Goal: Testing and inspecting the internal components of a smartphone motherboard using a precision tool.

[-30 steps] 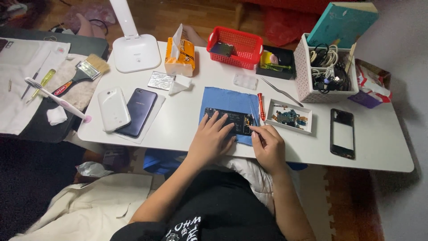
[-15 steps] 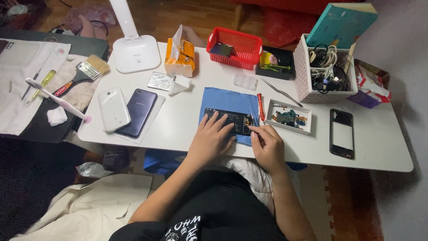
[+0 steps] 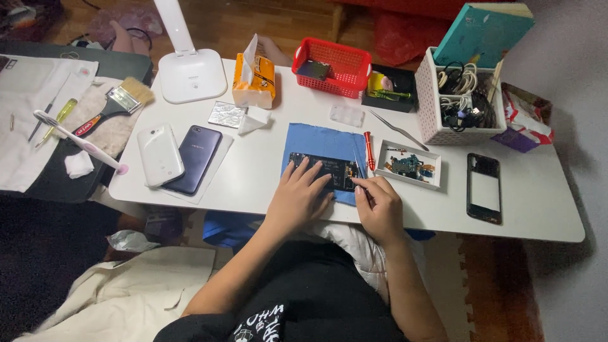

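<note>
The opened dark phone body [image 3: 324,171] lay lengthwise across the blue mat [image 3: 323,142]; it was pinned by the left hand [image 3: 297,196], fingers spread flat, while the right hand [image 3: 379,206], fingertips pinched together, worked its right end.

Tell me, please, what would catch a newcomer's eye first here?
Probably the opened phone on the blue mat at the table's middle, with the left hand flat on it and the right hand at its edge. Next, the red basket at the back.
</note>
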